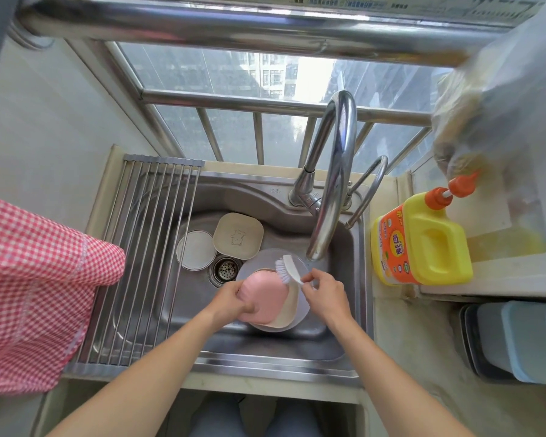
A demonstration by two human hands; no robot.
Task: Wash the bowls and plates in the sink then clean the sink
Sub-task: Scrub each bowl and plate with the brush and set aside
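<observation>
Steel sink point(344, 313) under a window. Left hand point(234, 302) gripped pink plate point(264, 296), held over stacked dishes below both hands. Right hand point(325, 294) clamped on brush point(289, 269), bristles at plate's far edge. Advice: tilt plate toward brush, scrub rim to centre; wet plate may slip.
</observation>
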